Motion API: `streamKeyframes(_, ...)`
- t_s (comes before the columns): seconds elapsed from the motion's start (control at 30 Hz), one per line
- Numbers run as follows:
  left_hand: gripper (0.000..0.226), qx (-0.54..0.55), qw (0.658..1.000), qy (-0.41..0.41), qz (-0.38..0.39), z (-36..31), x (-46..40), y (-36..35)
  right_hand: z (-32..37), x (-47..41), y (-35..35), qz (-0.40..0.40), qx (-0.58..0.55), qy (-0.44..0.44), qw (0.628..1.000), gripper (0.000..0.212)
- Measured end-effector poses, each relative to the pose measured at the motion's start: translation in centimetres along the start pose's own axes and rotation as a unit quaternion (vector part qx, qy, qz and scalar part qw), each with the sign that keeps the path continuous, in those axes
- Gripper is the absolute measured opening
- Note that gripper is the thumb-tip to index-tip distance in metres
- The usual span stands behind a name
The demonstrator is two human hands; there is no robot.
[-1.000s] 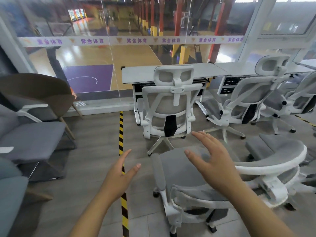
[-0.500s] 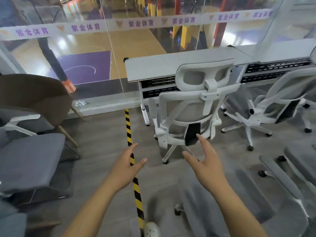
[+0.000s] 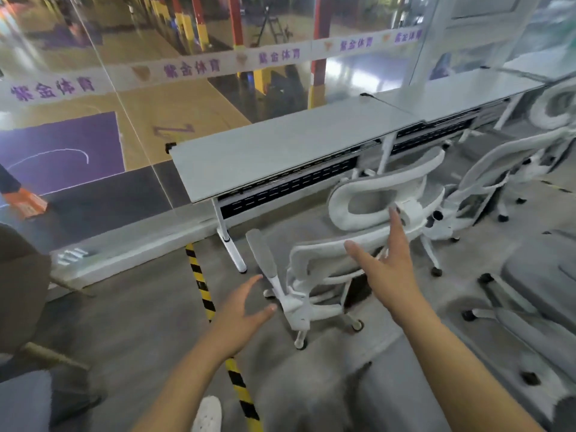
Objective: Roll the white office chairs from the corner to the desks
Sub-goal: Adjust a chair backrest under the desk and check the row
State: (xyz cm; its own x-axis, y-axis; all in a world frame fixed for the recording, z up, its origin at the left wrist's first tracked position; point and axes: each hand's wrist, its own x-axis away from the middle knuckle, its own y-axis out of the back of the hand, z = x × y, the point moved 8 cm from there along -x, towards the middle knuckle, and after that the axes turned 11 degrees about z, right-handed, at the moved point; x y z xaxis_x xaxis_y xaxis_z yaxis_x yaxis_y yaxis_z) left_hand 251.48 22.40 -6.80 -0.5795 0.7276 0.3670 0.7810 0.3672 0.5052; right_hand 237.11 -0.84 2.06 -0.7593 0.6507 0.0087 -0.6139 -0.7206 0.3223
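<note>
Just behind the desk point(image 3: 280, 154), the white office chair point(image 3: 367, 244) sits ahead, right hand point(image 3: 388, 272) nearer its backrest, left hand point(image 3: 241, 313) lower, both spread and empty.

This is an office area set up inside a sports hall. A row of white desks point(image 3: 280, 154) with perforated black panels under the tops stands along a glass wall point(image 3: 131, 98), and white mesh office chairs point(image 3: 367, 244) on castors crowd the grey floor point(image 3: 131, 322) in front of them. A white banner point(image 3: 193, 70) with purple Chinese lettering runs across the glass. Beyond it lies a wooden basketball court point(image 3: 174, 113) with a purple painted zone and red and yellow padded pillars point(image 3: 237, 23). Yellow-black hazard tape point(image 3: 202, 288) marks the floor.
</note>
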Motion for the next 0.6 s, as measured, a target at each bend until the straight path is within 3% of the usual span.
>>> streamKeyframes(0.1, 0.067, -0.011, 0.996, -0.047, 0.074, -1.5, -6.7, 2.6, -0.5, -3.9, -0.7, -0.088, -0.097, -0.069, 0.989, 0.092)
streamKeyframes(0.2, 0.066, -0.043, 0.982, -0.071, 0.172, -1.9, -12.7, 4.1, -0.9, -6.3, -0.8, -0.178, -0.214, -0.127, 0.952, 0.093)
streamKeyframes(0.33, 0.067, -0.036, 0.948, -0.074, 0.307, -1.8, -17.4, 4.5, -1.8, -8.8, -1.2, -0.211, -0.283, -0.207, 0.912, 0.098)
streamKeyframes(0.4, 0.069, -0.034, 0.931, -0.084, 0.355, -2.6, -19.0, 4.0, -5.3, -10.5, 0.4, -0.211, -0.289, -0.208, 0.910, 0.094)
streamKeyframes(0.47, 0.071, -0.034, 0.914, -0.087, 0.394, -3.3, -20.3, 3.1, -6.0, -11.1, 0.6, -0.212, -0.273, -0.220, 0.912, 0.079)
streamKeyframes(0.6, 0.069, -0.030, 0.890, -0.108, 0.442, -4.7, -22.8, 0.4, -1.2, -12.0, -2.1, -0.221, -0.258, -0.244, 0.908, 0.032)
